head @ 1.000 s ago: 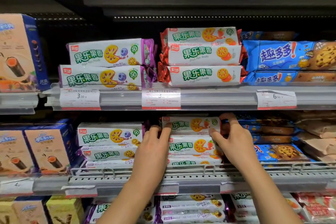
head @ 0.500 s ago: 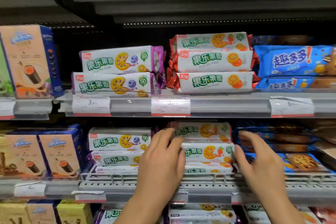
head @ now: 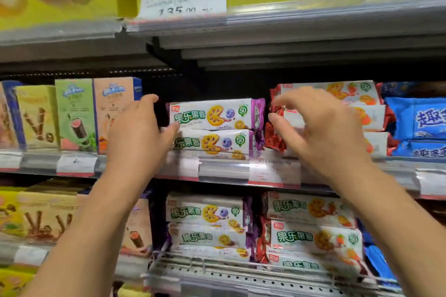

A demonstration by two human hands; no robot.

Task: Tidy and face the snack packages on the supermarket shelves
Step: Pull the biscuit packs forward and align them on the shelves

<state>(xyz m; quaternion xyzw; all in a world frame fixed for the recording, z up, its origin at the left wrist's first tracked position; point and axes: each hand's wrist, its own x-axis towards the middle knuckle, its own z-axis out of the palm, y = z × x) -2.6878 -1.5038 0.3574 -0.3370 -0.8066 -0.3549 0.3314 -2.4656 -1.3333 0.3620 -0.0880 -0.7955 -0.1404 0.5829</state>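
Snack packages (head: 212,128) with purple ends sit two high at the shelf's (head: 224,167) front edge. Left hand (head: 140,132) cups their left end, fingers spread; right hand (head: 321,128), loosely apart, touches the red-ended stack (head: 371,118) beside them, probably to square both.

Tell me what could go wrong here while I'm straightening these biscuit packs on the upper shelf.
The two purple-ended packs lie stacked right at the shelf lip; with your left hand at their left end, a sideways nudge could slide the top one off. Your right hand is at the crinkled ends of the red-ended stack, so a pull there might drag the pile out of line. Your forearms cross the paper price tags, which could get knocked loose.
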